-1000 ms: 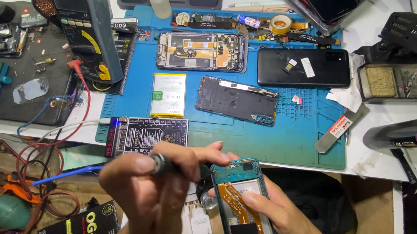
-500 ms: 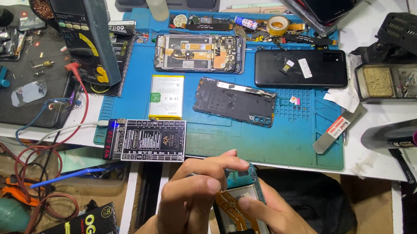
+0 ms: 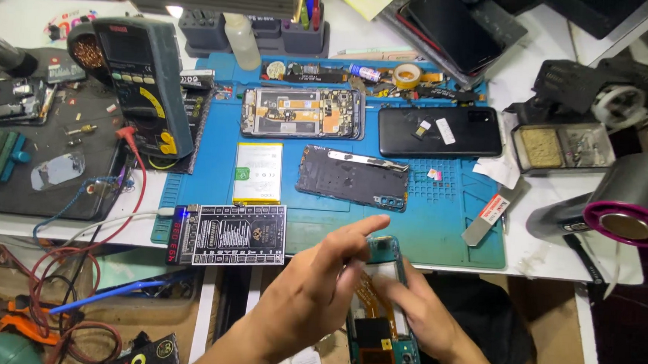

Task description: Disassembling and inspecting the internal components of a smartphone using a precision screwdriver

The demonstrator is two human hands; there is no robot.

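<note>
Both hands low, below mat edge: I see right hand (image 3: 424,315) gripping teal opened phone (image 3: 384,328), left hand (image 3: 317,294) fingers spread, resting over it. Beyond: black circuit board (image 3: 234,234), battery (image 3: 258,172), blue mat (image 3: 442,219), multimeter (image 3: 146,85).

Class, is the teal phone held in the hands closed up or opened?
Opened: the teal phone shows bare orange flex cable and boards, no back cover.

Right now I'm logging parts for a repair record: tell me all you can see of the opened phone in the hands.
The opened phone is a teal-framed body with its back off, showing a pale central bay, an orange flex strip and dark boards. It lies lengthwise, below the table's front edge. The right hand holds it from the side; the left hand reaches across it, fingers over its upper part.
</note>
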